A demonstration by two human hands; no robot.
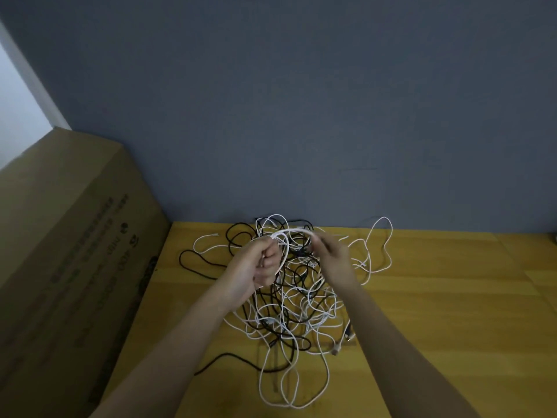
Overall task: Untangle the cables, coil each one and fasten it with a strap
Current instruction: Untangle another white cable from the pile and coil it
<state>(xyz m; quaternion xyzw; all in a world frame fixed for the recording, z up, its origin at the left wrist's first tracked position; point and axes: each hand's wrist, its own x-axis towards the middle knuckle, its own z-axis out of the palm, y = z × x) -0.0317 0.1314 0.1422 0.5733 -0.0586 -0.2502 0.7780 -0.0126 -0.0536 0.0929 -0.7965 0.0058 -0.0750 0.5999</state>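
Dim grey-blue wall (pixel 301 101) fills everything beyond both hands; beneath them runs a yellow wooden counter (pixel 437 297), its near edge cut off by the bottom of the frame; a large cardboard box (pixel 69 236) stands to the outside of the left hand, its printed lettering too blurred to read and its lower part lost off the frame edge.

Under and around the hands sprawls a tangle of cables (pixel 289 303), white and black strands crossing so densely that no single cable can be followed from end to end; how many there are cannot be told; a few plugs near the right forearm, at the pile's edge, are small and dark, hard to make out.

Left hand (pixel 259 267) is raised above the pile with its fingers curled into a fist round a bundle of white cable (pixel 289 232); that bundle arches from the top of the fist across to the right hand (pixel 334 260); the right hand's fingertips meet the far end of the arch, apparently pinching it, though the fingers are blurred and turned away, so the exact hold is unclear; below the left fist a white strand hangs down into the pile.

Loose white loops lie beyond the right hand toward the wall; black loops trail out beyond the left hand.
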